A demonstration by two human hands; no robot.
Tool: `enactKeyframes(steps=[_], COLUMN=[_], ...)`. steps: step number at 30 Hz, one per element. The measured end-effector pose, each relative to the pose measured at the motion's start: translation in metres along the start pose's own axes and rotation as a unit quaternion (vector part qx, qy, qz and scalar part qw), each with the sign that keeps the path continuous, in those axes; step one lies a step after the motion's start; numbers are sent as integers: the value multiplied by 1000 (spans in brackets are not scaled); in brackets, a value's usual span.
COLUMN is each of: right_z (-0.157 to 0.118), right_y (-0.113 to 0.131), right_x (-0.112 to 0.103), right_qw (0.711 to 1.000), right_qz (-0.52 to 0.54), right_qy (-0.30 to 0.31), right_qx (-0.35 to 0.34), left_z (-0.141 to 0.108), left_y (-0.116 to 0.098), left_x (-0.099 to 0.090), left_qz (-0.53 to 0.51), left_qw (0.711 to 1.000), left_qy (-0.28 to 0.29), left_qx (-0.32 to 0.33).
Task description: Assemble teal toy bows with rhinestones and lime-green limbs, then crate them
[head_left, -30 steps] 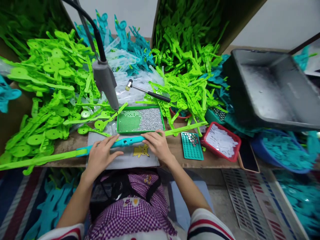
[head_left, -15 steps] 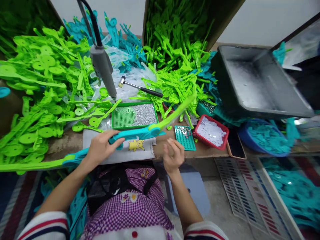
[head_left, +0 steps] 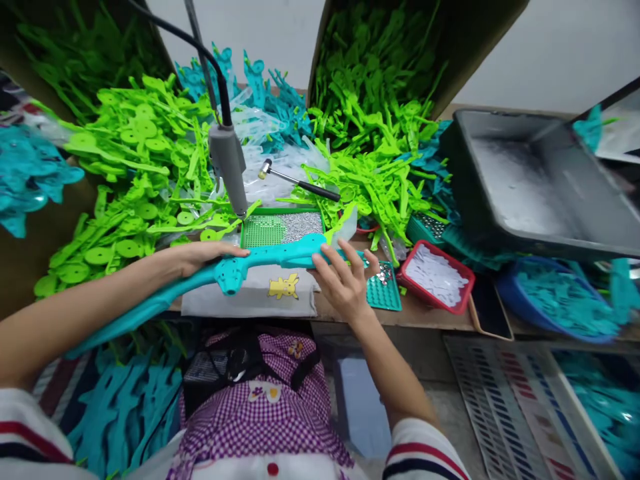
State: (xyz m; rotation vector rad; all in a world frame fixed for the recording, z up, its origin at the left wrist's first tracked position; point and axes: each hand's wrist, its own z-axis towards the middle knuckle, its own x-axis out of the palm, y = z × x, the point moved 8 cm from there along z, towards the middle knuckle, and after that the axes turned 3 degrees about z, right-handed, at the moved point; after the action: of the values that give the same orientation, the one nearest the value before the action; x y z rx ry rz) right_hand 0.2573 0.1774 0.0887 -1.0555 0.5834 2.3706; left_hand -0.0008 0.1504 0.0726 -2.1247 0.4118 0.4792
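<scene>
A long teal plastic part is held over the front edge of the bench, its narrow tail running down to the left beneath my forearm. My left hand grips it near the middle, thumb side along the top. At the right end, where a lime-green tip sticks out, the fingers of my right hand close on the part. Below it lies a white cloth with a yellow cartoon figure. Just behind, a green tray holds small metal pieces, and a grey electric screwdriver hangs above its left side.
Lime-green plastic parts heap up at the left and back. A small hammer lies behind the tray. Rightward are a teal tray, a red bin of white pieces, a phone, a blue basin and a grey tub.
The held part has turned, now showing a mostly teal side. My left hand has shifted its hold, and my right hand, apart from the part before, now grips its right end. The view has shifted left.
</scene>
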Motion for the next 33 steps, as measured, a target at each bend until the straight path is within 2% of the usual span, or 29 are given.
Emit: enactKeyframes(steps=[3, 5, 7, 10, 14, 16, 17, 18, 20, 23, 25, 30, 33], right_z=[15, 18, 15, 2, -8, -7, -5, -3, 1, 6, 8, 9, 18], right_y=[5, 6, 5, 3, -3, -6, -7, -8, -10, -10, -12, -10, 24], right_x=[-7, -10, -14, -25, -38, -39, -38, -37, -31, -19, -13, -15, -28], right_qw=[1000, 1000, 999, 999, 997, 997, 996, 996, 996, 996, 995, 997, 999], right_qz=[-10, -1, 13, 24, 36, 44, 49, 54, 60, 63, 65, 45, 22], right_qy=[1, 10, 13, -12, -47, -47, -46, -43, -33, -17, -10, 10, -28], right_qx=[-10, -20, -29, -43, -49, -49, -52, -55, -60, -67, -73, -61, -15], left_z=[1, 3, 1, -19, -85, -123, -138, -151, -166, -166, -159, -146, -144], left_y=[17, 16, 13, 13, 23, 36, 47, 58, 82, 110, 118, 108, 103], left_x=[22, 27, 22, -8, -53, -72, -79, -85, -90, -93, -95, -97, -99], left_qz=[-94, -112, -82, 37, 210, 258, 273, 273, 247, 193, 169, 159, 154], left_qw=[983, 978, 981, 989, 960, 939, 928, 918, 910, 906, 904, 893, 888], left_qy=[128, 166, 173, 118, 19, -88, -149, -207, -283, -343, -357, -358, -367], left_qx=[-95, -63, -3, 84, 185, 211, 204, 198, 178, 157, 162, 221, 228])
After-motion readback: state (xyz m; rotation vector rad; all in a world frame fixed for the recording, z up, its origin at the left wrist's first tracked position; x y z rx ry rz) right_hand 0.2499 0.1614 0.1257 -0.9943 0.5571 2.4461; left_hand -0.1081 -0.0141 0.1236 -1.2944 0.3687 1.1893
